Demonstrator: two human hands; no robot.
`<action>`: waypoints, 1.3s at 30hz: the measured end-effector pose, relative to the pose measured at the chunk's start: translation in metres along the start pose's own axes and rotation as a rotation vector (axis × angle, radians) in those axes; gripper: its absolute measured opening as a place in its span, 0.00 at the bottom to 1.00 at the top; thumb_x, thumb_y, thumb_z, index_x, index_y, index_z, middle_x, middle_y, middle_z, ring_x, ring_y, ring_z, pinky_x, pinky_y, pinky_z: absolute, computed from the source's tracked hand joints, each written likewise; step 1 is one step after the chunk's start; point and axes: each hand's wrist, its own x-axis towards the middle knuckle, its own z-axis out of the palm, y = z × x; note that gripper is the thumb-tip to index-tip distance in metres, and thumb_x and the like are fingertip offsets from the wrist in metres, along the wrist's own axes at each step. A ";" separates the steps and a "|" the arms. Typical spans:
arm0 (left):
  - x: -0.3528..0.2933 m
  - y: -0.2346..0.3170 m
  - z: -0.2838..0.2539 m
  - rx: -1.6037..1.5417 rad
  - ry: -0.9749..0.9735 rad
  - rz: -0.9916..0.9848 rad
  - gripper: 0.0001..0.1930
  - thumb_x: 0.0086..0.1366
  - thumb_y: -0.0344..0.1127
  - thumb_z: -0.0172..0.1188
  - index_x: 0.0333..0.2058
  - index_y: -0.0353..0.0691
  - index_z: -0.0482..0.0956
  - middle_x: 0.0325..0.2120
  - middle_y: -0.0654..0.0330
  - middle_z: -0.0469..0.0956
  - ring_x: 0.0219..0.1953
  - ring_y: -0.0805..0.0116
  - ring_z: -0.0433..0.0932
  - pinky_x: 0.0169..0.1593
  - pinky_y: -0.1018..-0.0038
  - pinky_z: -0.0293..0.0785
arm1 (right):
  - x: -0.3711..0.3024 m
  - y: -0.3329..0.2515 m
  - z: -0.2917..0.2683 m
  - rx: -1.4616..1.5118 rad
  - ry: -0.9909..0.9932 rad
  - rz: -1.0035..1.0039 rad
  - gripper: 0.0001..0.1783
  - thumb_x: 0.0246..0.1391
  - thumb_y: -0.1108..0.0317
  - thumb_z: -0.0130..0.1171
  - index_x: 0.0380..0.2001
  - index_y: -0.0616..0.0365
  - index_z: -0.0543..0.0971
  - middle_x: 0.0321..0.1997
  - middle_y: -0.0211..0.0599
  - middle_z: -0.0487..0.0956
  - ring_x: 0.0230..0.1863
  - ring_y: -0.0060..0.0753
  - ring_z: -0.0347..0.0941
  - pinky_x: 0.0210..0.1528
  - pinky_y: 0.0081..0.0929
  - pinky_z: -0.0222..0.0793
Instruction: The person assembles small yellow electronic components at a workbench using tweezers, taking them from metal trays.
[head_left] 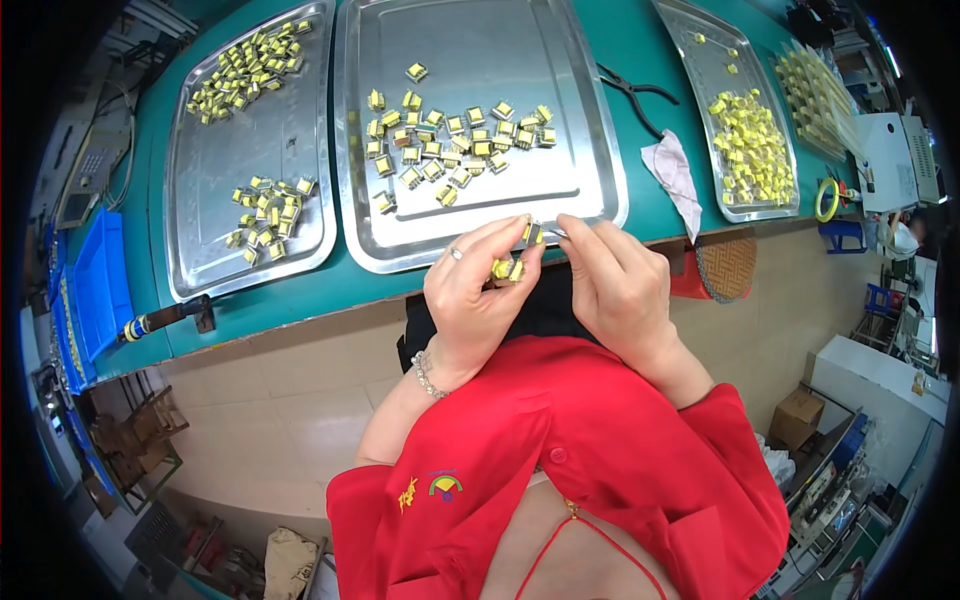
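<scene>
My left hand (478, 285) is closed on small yellow-taped transformers. One transformer (533, 234) is pinched upright at the fingertips, and another transformer (508, 270) sits lower in the fingers. Close beside it, my right hand (622, 285) has thumb and forefinger pressed together on a thin, pale metallic piece (558, 233) pointing at the pinched transformer; its kind is too small to tell. Both hands hover over the near rim of the middle metal tray (480, 222), where several loose transformers (455, 145) lie scattered.
On the left, another metal tray (245, 155) carries two groups of transformers. A right-hand tray (690, 60) has a heap of yellow parts (752, 150). Between trays lie black-handled pliers (630, 88) and a pale cloth (673, 178) over the table edge. A blue bin (103, 285) stands far left.
</scene>
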 end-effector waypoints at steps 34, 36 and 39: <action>-0.001 0.001 -0.001 0.011 0.016 -0.008 0.16 0.46 0.21 0.68 0.36 0.34 0.78 0.32 0.53 0.80 0.33 0.63 0.80 0.35 0.75 0.76 | -0.003 -0.003 -0.002 -0.005 0.019 0.022 0.11 0.47 0.77 0.58 0.37 0.63 0.77 0.21 0.37 0.71 0.19 0.38 0.70 0.19 0.30 0.64; -0.001 0.001 -0.001 0.009 0.021 -0.003 0.16 0.46 0.21 0.68 0.36 0.34 0.78 0.32 0.53 0.80 0.33 0.63 0.80 0.35 0.75 0.76 | -0.004 -0.004 -0.002 0.044 -0.038 -0.001 0.11 0.48 0.77 0.58 0.37 0.63 0.77 0.21 0.37 0.71 0.19 0.38 0.70 0.19 0.30 0.63; -0.002 0.000 -0.002 0.016 0.033 -0.015 0.16 0.46 0.21 0.68 0.36 0.34 0.78 0.32 0.53 0.80 0.33 0.63 0.80 0.36 0.75 0.76 | -0.002 0.000 -0.002 0.051 -0.006 0.038 0.10 0.48 0.77 0.58 0.37 0.63 0.77 0.21 0.37 0.71 0.18 0.38 0.69 0.19 0.30 0.63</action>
